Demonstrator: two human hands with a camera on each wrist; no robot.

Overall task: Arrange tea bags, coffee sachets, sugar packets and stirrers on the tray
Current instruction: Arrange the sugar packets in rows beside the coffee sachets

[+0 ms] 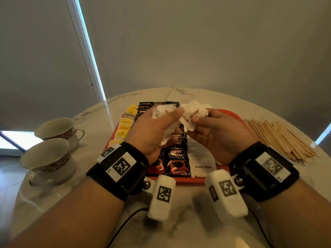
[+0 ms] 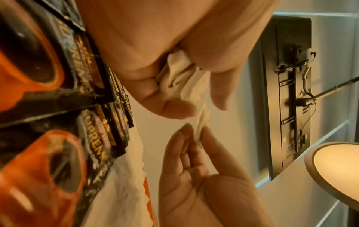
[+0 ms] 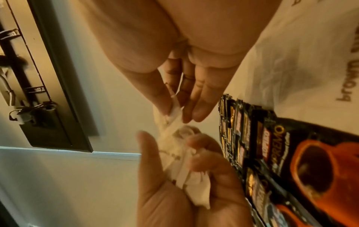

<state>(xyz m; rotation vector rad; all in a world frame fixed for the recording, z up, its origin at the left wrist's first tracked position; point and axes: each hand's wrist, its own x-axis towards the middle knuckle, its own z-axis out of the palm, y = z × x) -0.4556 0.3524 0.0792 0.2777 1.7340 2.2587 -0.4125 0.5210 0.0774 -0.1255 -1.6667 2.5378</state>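
Both hands are raised above the orange tray [image 1: 180, 180]. The left hand [image 1: 152, 133] clutches a bunch of white brown sugar packets [image 1: 165, 133]; the right hand [image 1: 217, 135] pinches one brown sugar packet [image 1: 194, 115] between thumb and fingers. On the tray lie coffee sachets [image 1: 177, 162], yellow tea bags [image 1: 123, 130] at left. Wooden stirrers [image 1: 279, 140] lie on the counter [image 1: 179, 230], right; two teacups [image 1: 48, 154] left.

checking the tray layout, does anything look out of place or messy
Mostly tidy: tea bags and coffee sachets lie in overlapping rows on the tray. The wooden stirrers sit in a loose heap on the table, off the tray.
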